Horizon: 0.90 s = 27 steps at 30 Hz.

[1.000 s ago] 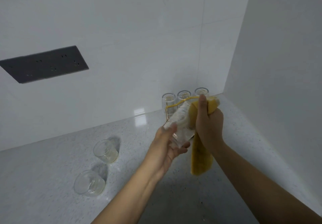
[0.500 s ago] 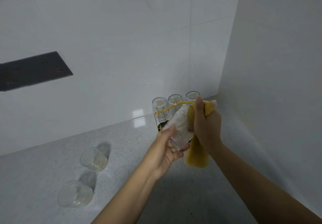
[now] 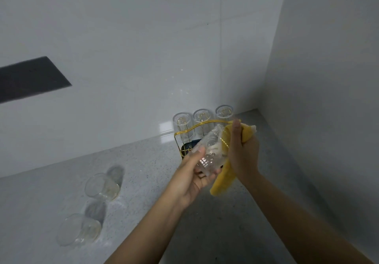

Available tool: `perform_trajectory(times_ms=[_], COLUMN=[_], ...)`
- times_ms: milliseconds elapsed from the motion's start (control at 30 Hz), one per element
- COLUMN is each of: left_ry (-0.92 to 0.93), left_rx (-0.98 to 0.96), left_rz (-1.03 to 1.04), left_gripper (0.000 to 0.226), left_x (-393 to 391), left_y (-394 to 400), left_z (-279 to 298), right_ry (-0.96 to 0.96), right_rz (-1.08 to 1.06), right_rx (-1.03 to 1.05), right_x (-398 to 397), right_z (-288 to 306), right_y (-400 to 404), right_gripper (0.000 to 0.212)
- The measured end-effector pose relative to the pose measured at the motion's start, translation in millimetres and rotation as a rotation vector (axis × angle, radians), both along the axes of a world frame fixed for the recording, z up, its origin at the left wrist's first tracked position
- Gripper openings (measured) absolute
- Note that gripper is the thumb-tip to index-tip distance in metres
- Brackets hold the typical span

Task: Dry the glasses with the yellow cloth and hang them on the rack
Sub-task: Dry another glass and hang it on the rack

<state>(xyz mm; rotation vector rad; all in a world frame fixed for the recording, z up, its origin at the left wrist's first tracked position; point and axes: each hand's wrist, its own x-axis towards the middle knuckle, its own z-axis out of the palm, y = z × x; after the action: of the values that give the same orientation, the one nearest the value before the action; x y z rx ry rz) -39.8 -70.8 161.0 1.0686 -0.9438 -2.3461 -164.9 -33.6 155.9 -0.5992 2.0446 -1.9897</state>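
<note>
Left hand (image 3: 189, 176) gripping ribbed glass (image 3: 211, 153) (tilted, pointing up-right), right hand (image 3: 244, 153) clutching yellow cloth (image 3: 224, 178)

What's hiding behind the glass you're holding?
Behind the held glass stands the gold wire rack with three upside-down glasses. The glass and yellow cloth cover the rack's right side.

a pale grey speckled tabletop (image 3: 143, 181) runs in front of me into a corner. behind it stands a white wall (image 3: 123, 48) with a thin vertical seam (image 3: 222, 58), and a second plain white wall (image 3: 328, 79) meets it on my right. a dark grey rectangular panel (image 3: 28, 78) sits on the back wall at my far left, too blurred to make out detail. a small bright reflection (image 3: 165, 124) shines low on the back wall.
</note>
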Motion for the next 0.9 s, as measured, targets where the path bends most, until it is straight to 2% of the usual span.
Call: perform_trajectory(times_ms=[67, 167, 233, 300, 367, 533, 600, 900], left_ry=[0.033, 0.009, -0.067, -0.184, -0.317, -0.595, -0.69, -0.935], left_rx=[0.185, 0.187, 0.078, -0.1, -0.295, -0.68, -0.82, -1.173], left_rz=[-0.026, -0.031, -0.008, -0.006, -0.023, 0.027, 0.015, -0.122], left_gripper=[0.051, 0.049, 0.049, 0.061, 0.064, 0.044, 0.047, 0.066], left_x=[-1.7, -0.4, 3.4, 7.7, 12.4, 15.9, 14.1, 1.4], left_y=[-3.8, -11.4, -17.9, -27.5, -37.7, -63.0, -70.1, -85.9], left_z=[-0.8, -7.4, -9.5, -12.1, -9.2, 0.2, 2.2, 5.0], right_ry=[0.072, 0.059, -0.09, -0.221, -0.242, -0.301, -0.347, -0.459], right_rz=[0.083, 0.091, -0.031, -0.102, -0.095, -0.016, -0.013, 0.061], right_rx=[-0.087, -0.078, -0.009, 0.038, 0.087, 0.124, 0.169, 0.244], right_x=[-4.8, -12.7, -19.2, -28.0, -33.6, -30.2, -27.5, -17.9], right_z=[-6.3, -14.4, -16.6, -17.3, -15.2, -17.7, -19.7, -18.4], right_y=[0.9, 1.5, 4.3, 7.4, 10.7, 14.0, 12.3, 1.8], right_gripper=[0.05, 0.05, 0.049, 0.049, 0.049, 0.048, 0.045, 0.038])
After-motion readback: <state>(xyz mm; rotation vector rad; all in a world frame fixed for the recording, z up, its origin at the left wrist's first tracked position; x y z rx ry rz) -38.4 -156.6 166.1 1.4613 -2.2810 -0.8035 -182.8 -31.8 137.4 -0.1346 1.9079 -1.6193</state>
